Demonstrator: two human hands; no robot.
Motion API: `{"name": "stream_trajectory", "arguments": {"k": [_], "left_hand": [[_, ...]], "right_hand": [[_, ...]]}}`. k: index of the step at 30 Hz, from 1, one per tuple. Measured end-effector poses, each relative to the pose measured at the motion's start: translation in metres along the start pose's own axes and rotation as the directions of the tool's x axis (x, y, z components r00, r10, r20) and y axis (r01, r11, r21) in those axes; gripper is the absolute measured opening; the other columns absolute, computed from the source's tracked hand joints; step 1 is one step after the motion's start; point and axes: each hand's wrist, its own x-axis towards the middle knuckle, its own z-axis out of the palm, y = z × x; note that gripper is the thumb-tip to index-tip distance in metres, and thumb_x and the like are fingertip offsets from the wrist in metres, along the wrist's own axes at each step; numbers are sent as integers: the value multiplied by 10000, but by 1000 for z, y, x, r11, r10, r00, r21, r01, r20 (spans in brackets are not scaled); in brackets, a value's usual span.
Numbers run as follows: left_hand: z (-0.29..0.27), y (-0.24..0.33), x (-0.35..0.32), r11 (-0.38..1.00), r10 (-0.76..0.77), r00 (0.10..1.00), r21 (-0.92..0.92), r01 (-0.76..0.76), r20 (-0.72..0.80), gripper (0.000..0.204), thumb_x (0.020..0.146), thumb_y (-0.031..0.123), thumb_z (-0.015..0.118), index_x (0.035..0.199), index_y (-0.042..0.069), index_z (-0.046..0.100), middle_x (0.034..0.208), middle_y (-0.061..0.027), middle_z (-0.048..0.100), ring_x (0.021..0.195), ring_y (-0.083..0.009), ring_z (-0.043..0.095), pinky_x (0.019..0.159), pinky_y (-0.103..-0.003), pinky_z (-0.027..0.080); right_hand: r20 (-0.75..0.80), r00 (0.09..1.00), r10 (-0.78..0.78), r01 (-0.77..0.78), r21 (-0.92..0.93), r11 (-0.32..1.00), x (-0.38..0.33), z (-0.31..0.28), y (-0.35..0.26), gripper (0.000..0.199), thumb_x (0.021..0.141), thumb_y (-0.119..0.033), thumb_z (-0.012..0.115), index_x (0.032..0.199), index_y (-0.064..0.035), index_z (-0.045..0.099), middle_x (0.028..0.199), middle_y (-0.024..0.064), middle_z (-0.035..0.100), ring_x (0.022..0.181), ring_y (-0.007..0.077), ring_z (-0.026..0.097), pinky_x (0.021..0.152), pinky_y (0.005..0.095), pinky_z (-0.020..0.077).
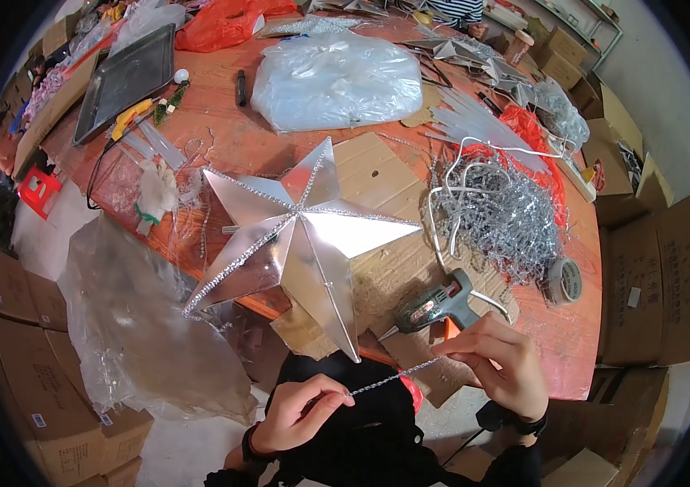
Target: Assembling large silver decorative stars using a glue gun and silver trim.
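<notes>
A thin silver garland strand stretches between my two hands, just off the table's front edge. My left hand pinches its left end, and my right hand pinches the other end. Beyond them lies a large silver five-pointed star with shiny folded faces. Silver trim runs along several of its ridges; the ridge pointing toward me shows little of it. Close to my right hand, a dark grey glue gun with a white cord rests on a cardboard sheet.
A heap of silver tinsel and a tape roll sit to the right. Behind the star is a clear plastic bag bundle. A black tray and yellow glue gun lie far left. Cartons flank the table.
</notes>
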Motion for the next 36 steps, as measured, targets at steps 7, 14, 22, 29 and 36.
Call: {"name": "stream_trajectory", "arguments": {"k": [7, 14, 22, 29, 36], "left_hand": [[6, -3, 1, 990, 98, 994, 99, -102, 39, 55, 821, 32, 512, 814, -16, 539, 739, -68, 617, 534, -117, 539, 518, -203, 414], [0, -13, -6, 981, 24, 997, 190, -38, 78, 21, 803, -3, 508, 784, -11, 513, 729, -80, 578, 580, -157, 555, 533, -229, 426], [-1, -10, -2, 954, 108, 994, 280, -109, 18, 44, 773, -33, 519, 800, -4, 536, 750, -78, 569, 681, -175, 558, 617, -252, 436], [-1, -18, -1, 944, 179, 984, 286, -165, -22, 173, 755, -19, 582, 920, 29, 607, 803, -65, 583, 686, -175, 552, 605, -254, 434], [-5, -24, -1, 971, 10, 1000, 239, -10, 1, 111, 792, 26, 570, 902, 25, 585, 783, -72, 564, 688, -180, 561, 609, -250, 438]], "right_hand": [[-178, 983, -52, 39, -73, 997, 0, 1, -5, 244, 663, 97, 592, 867, -37, 610, 758, 76, 558, 695, 218, 523, 603, 287, 416], [-441, 892, -97, 52, -114, 992, -11, -6, 0, 288, 610, 154, 499, 831, -15, 573, 730, 73, 544, 654, 206, 482, 599, 284, 371], [-537, 837, -101, 53, -105, 993, -12, -4, -1, 285, 570, 154, 468, 774, -18, 569, 707, 76, 529, 612, 182, 448, 555, 274, 352], [-511, 846, -153, 121, -95, 988, -13, -1, -1, 306, 545, 149, 458, 766, -19, 586, 679, 74, 508, 585, 180, 444, 535, 268, 344], [-570, 795, -209, 183, -104, 978, -9, 2, 4, 290, 514, 103, 452, 736, -29, 584, 633, 59, 461, 569, 165, 418, 514, 261, 307]]}}
